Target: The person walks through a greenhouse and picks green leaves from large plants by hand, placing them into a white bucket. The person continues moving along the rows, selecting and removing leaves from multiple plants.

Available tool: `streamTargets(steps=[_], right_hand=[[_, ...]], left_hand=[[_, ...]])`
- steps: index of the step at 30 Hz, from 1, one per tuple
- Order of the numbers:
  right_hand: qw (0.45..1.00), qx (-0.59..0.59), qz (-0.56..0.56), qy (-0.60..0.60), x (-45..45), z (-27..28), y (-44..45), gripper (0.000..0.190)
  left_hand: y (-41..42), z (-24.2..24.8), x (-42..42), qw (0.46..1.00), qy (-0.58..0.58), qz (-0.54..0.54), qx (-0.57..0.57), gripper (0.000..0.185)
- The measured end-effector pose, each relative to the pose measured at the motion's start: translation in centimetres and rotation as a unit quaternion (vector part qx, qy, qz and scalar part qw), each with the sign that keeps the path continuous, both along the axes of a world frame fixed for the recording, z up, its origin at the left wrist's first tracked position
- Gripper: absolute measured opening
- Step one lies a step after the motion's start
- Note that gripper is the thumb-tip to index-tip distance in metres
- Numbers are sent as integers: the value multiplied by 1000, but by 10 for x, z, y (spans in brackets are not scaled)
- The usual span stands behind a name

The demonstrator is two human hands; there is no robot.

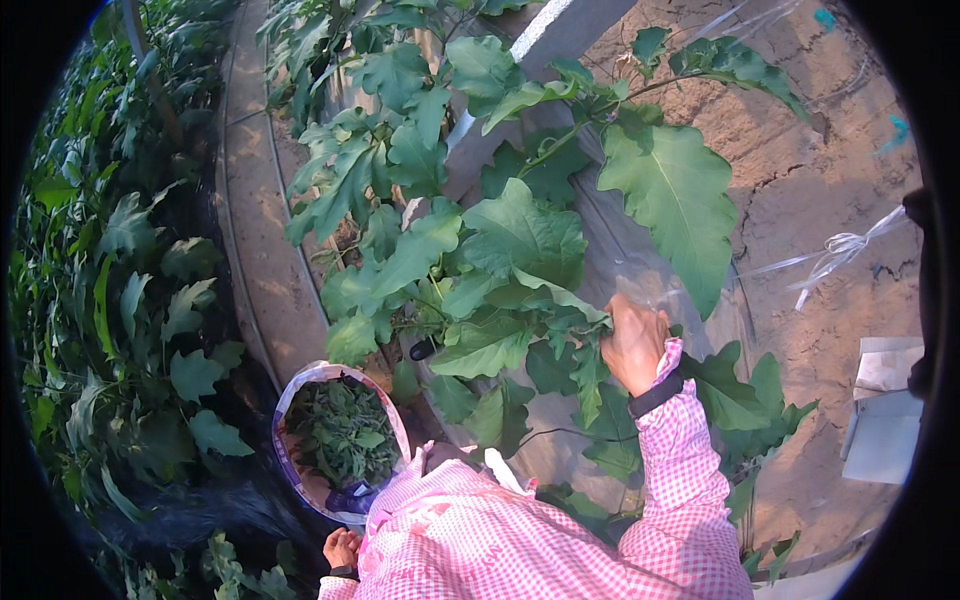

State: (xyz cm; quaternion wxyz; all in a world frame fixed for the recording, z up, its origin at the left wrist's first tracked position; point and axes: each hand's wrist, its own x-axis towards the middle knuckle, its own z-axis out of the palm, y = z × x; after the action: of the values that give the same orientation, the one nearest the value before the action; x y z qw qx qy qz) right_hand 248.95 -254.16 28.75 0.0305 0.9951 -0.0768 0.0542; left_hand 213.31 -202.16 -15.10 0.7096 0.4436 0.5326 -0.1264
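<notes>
My right hand point(636, 341) is closed at the edge of an eggplant leaf point(559, 300), and the leaf is drawn toward it. Its fingertips are partly hidden. Large lobed leaves of the eggplant plant point(525, 232) spread before me, and a small dark eggplant fruit point(422, 349) shows under them. At my left side, a round bucket point(401, 431) with a lined rim holds picked green leaves point(349, 431) and something purple. Just below the bucket is my left hand point(343, 547), fingers curled; whether it grips anything cannot be seen.
A pale post point(562, 30) slants among the plants ahead. Clear plastic twine point(847, 244) stretches over cracked soil point(810, 195) at right, near white boxes or boards point(885, 420). Left, a hose point(281, 172) runs along the path beside a dense row of plants point(127, 300).
</notes>
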Motion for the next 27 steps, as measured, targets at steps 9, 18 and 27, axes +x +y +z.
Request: streamTargets(steps=[9, 18, 27], right_hand=[[703, 574, -295, -297, -31, -100, -160, 9], [708, 574, -279, -303, 16, -92, -174, 20], [524, 654, -149, -525, -46, -18, -68, 16]], left_hand=[[26, -19, 15, 995, -66, -68, 5, 25], [36, 1, 30, 992, -73, -94, 45, 24], [34, -7, 13, 995, -81, -52, 35, 22]])
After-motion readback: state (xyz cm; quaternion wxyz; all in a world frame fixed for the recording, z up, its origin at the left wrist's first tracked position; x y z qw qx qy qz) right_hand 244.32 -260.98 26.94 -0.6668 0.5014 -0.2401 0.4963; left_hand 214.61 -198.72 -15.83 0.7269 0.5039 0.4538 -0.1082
